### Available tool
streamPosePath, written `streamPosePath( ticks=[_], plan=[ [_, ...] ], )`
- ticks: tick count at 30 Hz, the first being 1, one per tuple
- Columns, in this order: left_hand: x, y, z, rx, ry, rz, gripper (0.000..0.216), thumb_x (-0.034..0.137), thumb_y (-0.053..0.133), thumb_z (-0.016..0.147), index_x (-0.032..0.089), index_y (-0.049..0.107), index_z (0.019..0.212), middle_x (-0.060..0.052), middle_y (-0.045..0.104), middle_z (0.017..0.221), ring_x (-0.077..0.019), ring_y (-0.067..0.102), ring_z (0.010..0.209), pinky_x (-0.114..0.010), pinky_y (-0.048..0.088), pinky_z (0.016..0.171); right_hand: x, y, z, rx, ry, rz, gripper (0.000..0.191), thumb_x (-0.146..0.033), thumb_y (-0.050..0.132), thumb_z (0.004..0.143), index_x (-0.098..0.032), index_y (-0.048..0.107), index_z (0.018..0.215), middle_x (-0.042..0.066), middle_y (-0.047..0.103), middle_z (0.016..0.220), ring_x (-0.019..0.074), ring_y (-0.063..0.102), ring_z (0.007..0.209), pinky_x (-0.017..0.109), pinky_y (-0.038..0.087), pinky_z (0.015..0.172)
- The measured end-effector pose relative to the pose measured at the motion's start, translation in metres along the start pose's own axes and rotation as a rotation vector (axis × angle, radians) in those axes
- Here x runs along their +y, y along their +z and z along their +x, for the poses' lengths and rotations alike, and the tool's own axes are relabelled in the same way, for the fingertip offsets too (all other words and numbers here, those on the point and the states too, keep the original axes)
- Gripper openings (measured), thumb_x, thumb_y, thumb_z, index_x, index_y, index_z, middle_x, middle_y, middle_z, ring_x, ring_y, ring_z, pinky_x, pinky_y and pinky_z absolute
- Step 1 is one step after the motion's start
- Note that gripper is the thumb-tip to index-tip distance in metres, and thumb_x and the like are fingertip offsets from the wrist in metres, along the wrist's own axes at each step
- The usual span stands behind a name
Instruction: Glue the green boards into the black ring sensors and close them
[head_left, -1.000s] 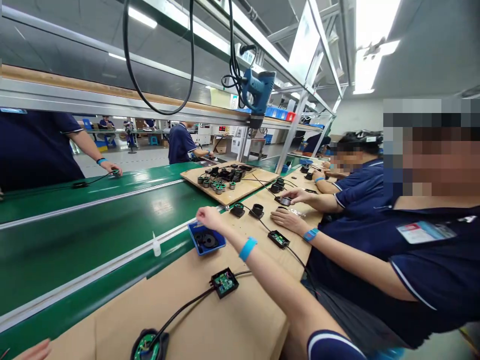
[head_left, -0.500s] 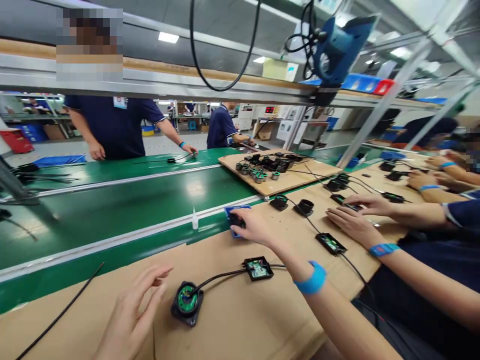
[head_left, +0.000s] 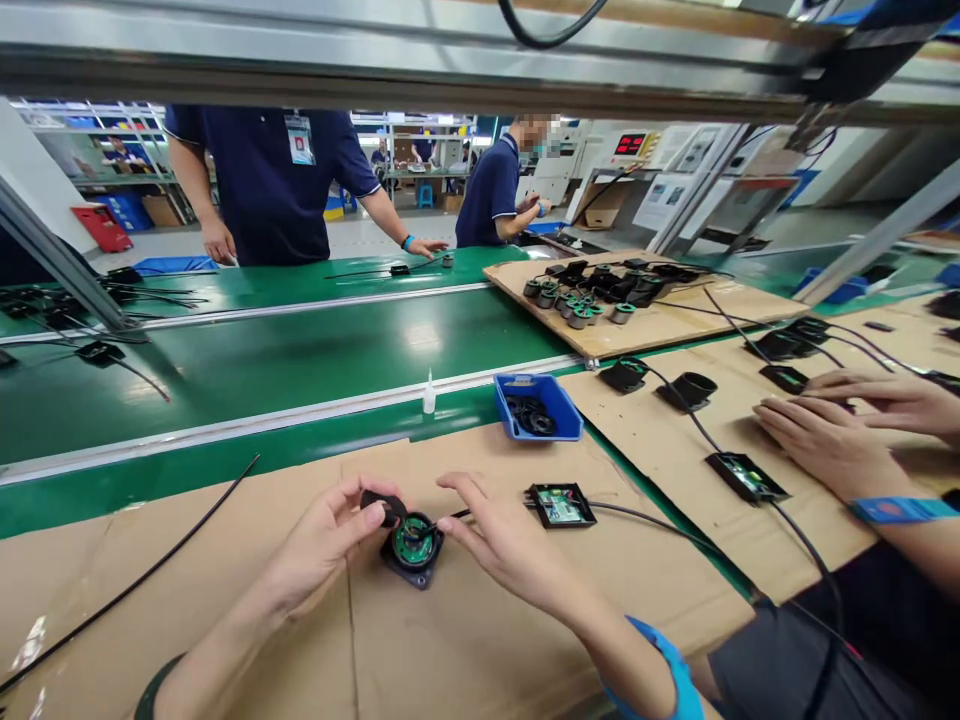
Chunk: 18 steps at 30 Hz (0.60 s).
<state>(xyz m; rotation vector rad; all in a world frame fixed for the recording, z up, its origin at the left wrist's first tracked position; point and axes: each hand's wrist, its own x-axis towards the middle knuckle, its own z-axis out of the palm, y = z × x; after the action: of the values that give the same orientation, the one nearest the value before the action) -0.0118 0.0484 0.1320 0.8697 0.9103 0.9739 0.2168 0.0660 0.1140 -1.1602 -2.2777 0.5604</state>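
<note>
On the cardboard mat in front of me lies a black square part with a round green circuit board [head_left: 412, 545] in it. A black cable joins it to a small open black box holding a green board [head_left: 561, 505]. My left hand [head_left: 328, 535] pinches a small black ring [head_left: 382, 507] at the part's upper left edge. My right hand [head_left: 501, 538] rests at the part's right side, its fingertips touching the edge and the cable. A blue bin [head_left: 538, 408] with black rings stands just beyond.
A green conveyor belt [head_left: 285, 365] runs across behind the mat, with a small white glue bottle [head_left: 429, 394] at its edge. A cardboard tray of parts [head_left: 637, 305] lies on the belt. A co-worker's hands [head_left: 832, 440] work at my right. Other people stand across the belt. A loose black cable [head_left: 150, 575] lies left.
My right hand came back from the blue bin to the part. My left hand closed in on the part and now pinches a black ring. The view tilted down.
</note>
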Motion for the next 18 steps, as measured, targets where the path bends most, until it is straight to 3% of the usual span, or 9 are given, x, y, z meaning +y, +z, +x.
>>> streamPosePath(
  ticks=[3,7,13,18],
  plan=[
    [-0.008,-0.013,0.009,0.076,0.035,0.09,0.046,0.049,0.085,0.068,0.017,0.07,0.098,-0.008,0.074,0.101,-0.0195,0.067,0.095,-0.028,0.05,0.088,0.004,0.008,-0.013,-0.033,0.037,-0.108,0.017,-0.014,0.064,0.088,-0.018,0.06,0.104,0.008,0.07,0.098,0.0263,0.067,0.091,0.044,0.056,0.08],
    [-0.021,-0.024,0.014,0.084,-0.026,0.074,0.058,0.042,0.089,0.063,0.017,0.069,0.111,-0.01,0.073,0.107,-0.023,0.067,0.1,-0.034,0.05,0.093,-0.001,0.017,-0.027,0.103,-0.01,-0.098,0.012,-0.011,0.062,0.088,-0.02,0.059,0.094,0.004,0.068,0.087,0.0229,0.065,0.08,0.036,0.053,0.069],
    [-0.025,-0.029,0.019,0.014,0.08,0.119,0.046,0.031,0.092,0.059,0.016,0.071,0.097,-0.009,0.071,0.106,-0.0233,0.067,0.098,-0.033,0.052,0.089,-0.009,0.032,-0.043,0.139,0.022,-0.006,0.011,-0.012,0.06,0.089,-0.022,0.057,0.092,0.001,0.067,0.083,0.0195,0.065,0.074,0.031,0.052,0.064],
    [-0.036,-0.023,0.025,-0.148,0.08,0.116,0.049,0.039,0.082,0.074,0.02,0.059,0.113,-0.01,0.069,0.109,-0.0249,0.066,0.104,-0.035,0.052,0.089,-0.017,0.057,-0.047,0.224,0.12,-0.06,0.047,-0.03,0.087,0.066,-0.023,0.051,0.095,0.003,0.068,0.087,0.0239,0.065,0.074,0.035,0.052,0.064]
  ],
)
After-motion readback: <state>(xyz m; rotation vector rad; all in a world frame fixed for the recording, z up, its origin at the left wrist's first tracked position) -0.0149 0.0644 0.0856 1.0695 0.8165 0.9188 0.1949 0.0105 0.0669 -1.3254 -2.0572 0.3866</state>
